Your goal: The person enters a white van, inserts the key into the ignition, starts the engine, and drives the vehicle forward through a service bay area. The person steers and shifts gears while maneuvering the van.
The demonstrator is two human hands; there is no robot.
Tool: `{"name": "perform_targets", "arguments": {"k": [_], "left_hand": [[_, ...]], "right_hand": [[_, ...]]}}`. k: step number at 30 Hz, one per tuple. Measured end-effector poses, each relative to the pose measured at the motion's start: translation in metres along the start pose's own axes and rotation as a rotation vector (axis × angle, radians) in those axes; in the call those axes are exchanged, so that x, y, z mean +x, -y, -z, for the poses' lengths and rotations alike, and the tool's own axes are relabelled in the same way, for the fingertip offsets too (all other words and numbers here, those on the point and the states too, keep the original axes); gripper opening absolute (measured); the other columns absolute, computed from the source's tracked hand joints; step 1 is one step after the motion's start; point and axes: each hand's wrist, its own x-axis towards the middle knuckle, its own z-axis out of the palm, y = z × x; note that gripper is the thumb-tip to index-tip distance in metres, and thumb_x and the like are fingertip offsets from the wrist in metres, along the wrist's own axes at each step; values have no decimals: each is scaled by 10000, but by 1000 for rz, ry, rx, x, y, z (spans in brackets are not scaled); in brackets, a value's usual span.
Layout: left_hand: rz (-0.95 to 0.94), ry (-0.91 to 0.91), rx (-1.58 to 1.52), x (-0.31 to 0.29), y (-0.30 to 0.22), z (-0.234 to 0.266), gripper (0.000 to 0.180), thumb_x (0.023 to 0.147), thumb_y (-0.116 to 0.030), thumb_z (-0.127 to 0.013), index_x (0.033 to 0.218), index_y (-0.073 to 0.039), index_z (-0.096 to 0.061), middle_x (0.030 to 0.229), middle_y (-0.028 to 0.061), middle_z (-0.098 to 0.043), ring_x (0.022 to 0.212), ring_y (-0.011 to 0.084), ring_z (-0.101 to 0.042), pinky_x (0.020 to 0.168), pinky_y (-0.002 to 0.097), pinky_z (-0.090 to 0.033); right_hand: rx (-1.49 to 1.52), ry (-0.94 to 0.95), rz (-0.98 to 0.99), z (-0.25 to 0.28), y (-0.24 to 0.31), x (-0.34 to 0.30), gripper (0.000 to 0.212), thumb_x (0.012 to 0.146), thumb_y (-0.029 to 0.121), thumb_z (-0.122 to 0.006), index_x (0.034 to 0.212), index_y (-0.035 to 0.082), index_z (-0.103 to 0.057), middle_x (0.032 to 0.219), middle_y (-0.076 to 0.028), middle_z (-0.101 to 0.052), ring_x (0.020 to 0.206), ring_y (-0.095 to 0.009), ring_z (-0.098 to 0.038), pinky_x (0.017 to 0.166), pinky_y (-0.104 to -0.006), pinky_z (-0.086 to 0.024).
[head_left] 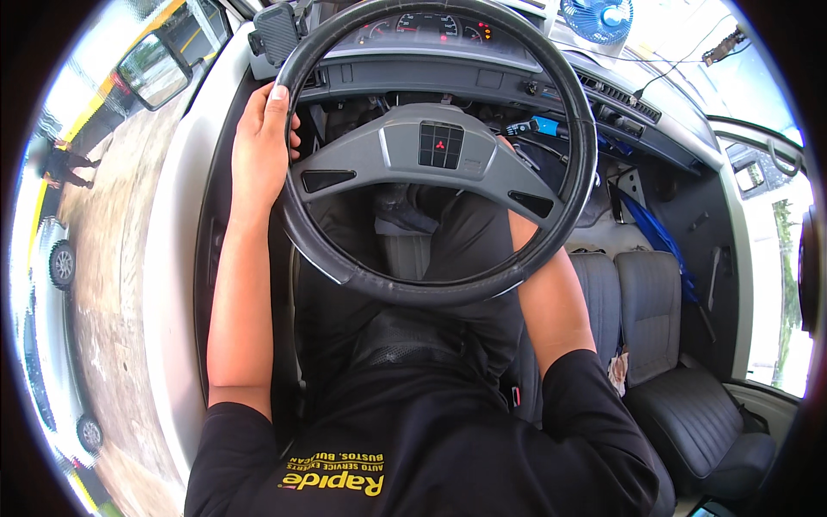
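Observation:
My left hand [264, 138] is wrapped around the left side of the black steering wheel [401, 151], thumb up along the rim. My right forearm passes behind the wheel's lower right. Only a sliver of my right hand [505, 143] shows at the edge of the grey hub, so its fingers and anything in them are hidden. Close by, to the right of that hand, are a control stalk [518, 128] and a bright blue object [546, 126]. Past the wheel, the instrument cluster [426, 28] has several red and orange lights lit.
A phone holder [274, 36] is fixed left of the wheel. On the dashboard at the right stands a blue fan [598, 17]. Grey seats [650, 302] fill the right side, with a folded blue item [659, 237] by the far door. Outside the left window are a mirror [155, 71] and a parked car [56, 345].

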Motion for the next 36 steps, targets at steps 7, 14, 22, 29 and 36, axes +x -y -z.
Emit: {"name": "perform_targets", "arguments": {"k": [7, 14, 22, 29, 36], "left_hand": [[8, 14, -18, 0, -1, 0, 508, 1140, -462, -497, 1413, -53, -620, 885, 4, -614, 755, 84, -592, 687, 285, -525], [4, 13, -2, 0, -2, 0, 504, 1143, -460, -492, 1399, -47, -623, 882, 3, -620, 749, 83, -594, 682, 284, -522], [-14, 17, -12, 0, 1, 1, 498, 1139, -448, -500, 1405, -45, -622, 887, 6, -622, 747, 86, -591, 678, 285, -519], [-44, 16, -14, 2, 7, 1, 497, 1136, -444, -504, 1408, -46, -625, 891, 8, -622, 751, 89, -595, 682, 286, -525], [-19, 6, 33, 1, 1, 1, 490, 1138, -449, -497, 1393, -53, -630, 872, 9, -619, 734, 89, -598, 667, 290, -520]], "right_hand": [[7, -10, -15, -3, -1, 3, 337, 1025, 220, -677, 1250, -24, -734, 1082, -118, -772, 998, -163, -730, 868, -291, -564], [19, -1, -43, 1, 4, -4, 333, 1033, 219, -673, 1253, -24, -734, 1085, -114, -773, 1003, -155, -727, 866, -287, -564], [-160, 31, -256, 84, 51, -36, 317, 1054, 216, -659, 1263, -10, -734, 1086, -82, -768, 966, -133, -709, 842, -282, -561], [-606, -477, 11, 149, 101, -53, 260, 1082, 216, -600, 1198, 49, -762, 937, -100, -785, 857, -179, -727, 811, -341, -554], [-1044, -402, -25, 131, 38, -18, 358, 1030, 397, -596, 1107, 95, -773, 1061, -239, -759, 1043, -470, -712, 878, -534, -542]]}}
